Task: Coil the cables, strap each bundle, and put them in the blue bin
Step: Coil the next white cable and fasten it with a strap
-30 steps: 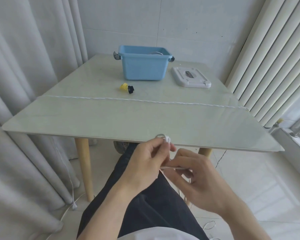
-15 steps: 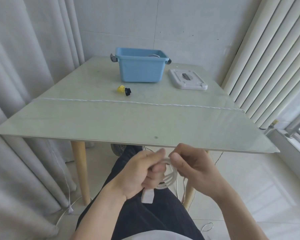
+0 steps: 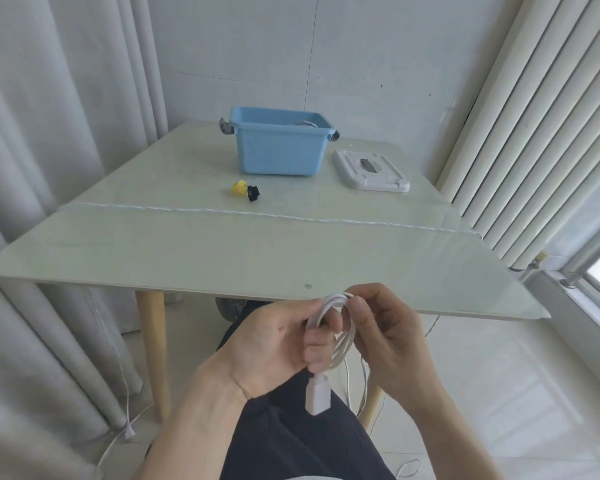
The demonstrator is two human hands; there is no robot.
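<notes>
At lower centre, the white cable [image 3: 338, 336] is gripped as a small coil in the curled fingers of the left hand [image 3: 278, 344], its plug hung below so the loops are kept together. Just right, the coil's top is pinched by the right hand [image 3: 387, 336], apparently to lay another loop. The blue bin [image 3: 280, 146] is waiting at upper centre on the table [image 3: 153, 251], beyond the straps [image 3: 245, 190].

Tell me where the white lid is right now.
In the head view the white lid lies flat on the table, far right side, just right of the blue bin.
</notes>
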